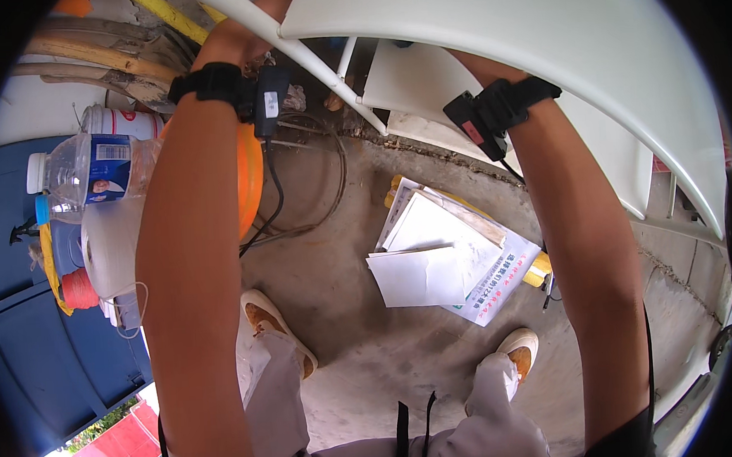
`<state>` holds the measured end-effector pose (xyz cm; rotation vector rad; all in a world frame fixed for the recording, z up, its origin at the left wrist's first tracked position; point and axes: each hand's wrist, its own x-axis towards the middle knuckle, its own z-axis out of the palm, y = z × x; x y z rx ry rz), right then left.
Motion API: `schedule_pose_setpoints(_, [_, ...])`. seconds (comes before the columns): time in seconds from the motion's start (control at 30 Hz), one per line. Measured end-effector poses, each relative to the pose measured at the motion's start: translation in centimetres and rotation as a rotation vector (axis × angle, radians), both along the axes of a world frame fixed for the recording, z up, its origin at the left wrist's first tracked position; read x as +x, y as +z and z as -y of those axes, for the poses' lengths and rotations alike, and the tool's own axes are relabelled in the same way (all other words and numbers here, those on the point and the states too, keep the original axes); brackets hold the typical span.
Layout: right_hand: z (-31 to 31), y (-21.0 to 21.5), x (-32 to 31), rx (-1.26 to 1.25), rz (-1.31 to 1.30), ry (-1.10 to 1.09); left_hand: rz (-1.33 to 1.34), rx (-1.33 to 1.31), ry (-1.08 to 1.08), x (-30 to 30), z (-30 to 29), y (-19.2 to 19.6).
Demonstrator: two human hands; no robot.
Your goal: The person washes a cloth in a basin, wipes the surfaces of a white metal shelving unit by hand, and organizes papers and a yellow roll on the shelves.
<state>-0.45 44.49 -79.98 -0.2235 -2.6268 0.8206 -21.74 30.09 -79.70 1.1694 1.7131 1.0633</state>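
A large white smooth panel (487, 7) with a white metal tube (312, 62) along its left side fills the upper part of the view. My left hand (252, 29) reaches up beside that tube; its fingers pass out of sight at the top edge. On the other side, my right hand (475, 64) goes in under the panel, which covers its fingers. Whether either hand grips the panel or its frame cannot be seen. Below the tube, another white surface (416, 77) shows between my arms. Black straps with small devices circle both wrists.
Papers and a printed sheet (501, 287) lie on a yellow object (540, 271) on the concrete floor, between my feet and the panel. At left stand clear plastic bottles (65, 174), an orange round thing (250, 181) and a blue door (40, 328). Wooden poles (100, 54) lean at upper left.
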Motion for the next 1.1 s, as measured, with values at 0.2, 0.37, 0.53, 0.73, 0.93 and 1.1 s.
schedule_pose_setpoints(0.2, [0.0,1.4,2.7,0.003,0.11,-0.004,0.21,0.161,0.609,4.1,2.2,0.2])
schedule_pose_setpoints(0.37, [0.2,1.5,7.7,0.036,0.224,0.026,0.103,0.401,0.895,9.9,6.4,2.3])
schedule_pose_setpoints(0.53, [1.0,2.0,14.4,-0.057,0.193,0.048,-0.065,0.661,0.846,16.3,9.6,2.4])
schedule_pose_setpoints(0.73, [2.9,-1.5,18.6,-0.649,0.405,0.101,-0.122,0.479,0.557,24.1,11.1,-4.6])
schedule_pose_setpoints(0.93, [8.1,-5.9,21.3,-1.501,0.326,-0.08,0.676,0.47,0.443,27.9,13.6,-12.1])
schedule_pose_setpoints(1.1, [10.3,-6.6,17.7,-1.486,0.373,-0.042,0.752,0.52,0.604,27.5,15.0,-15.8])
